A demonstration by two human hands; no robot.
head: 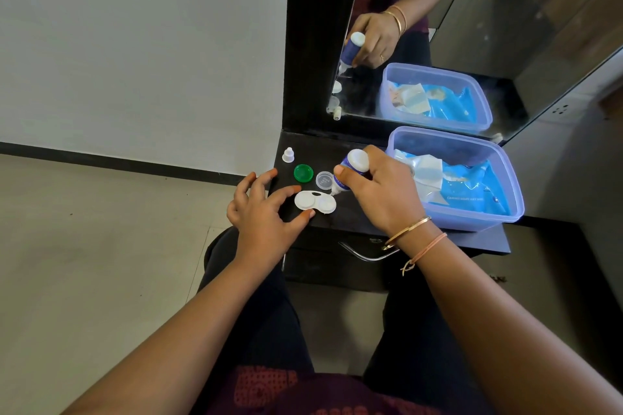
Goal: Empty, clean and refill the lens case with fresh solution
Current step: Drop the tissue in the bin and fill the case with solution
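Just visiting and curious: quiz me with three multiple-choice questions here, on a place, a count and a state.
1. The green cap lies: A in the tub; B on the table behind the lens case; C on the floor.
2. Loose caps on the table: A one; B five; C three.
3. The bottle in the right hand is: A tipped nozzle-down over the case; B upright; C lying flat.
Answers: B, just beyond the case; C, white cap, green cap, clear cap; A, nozzle points down at it.
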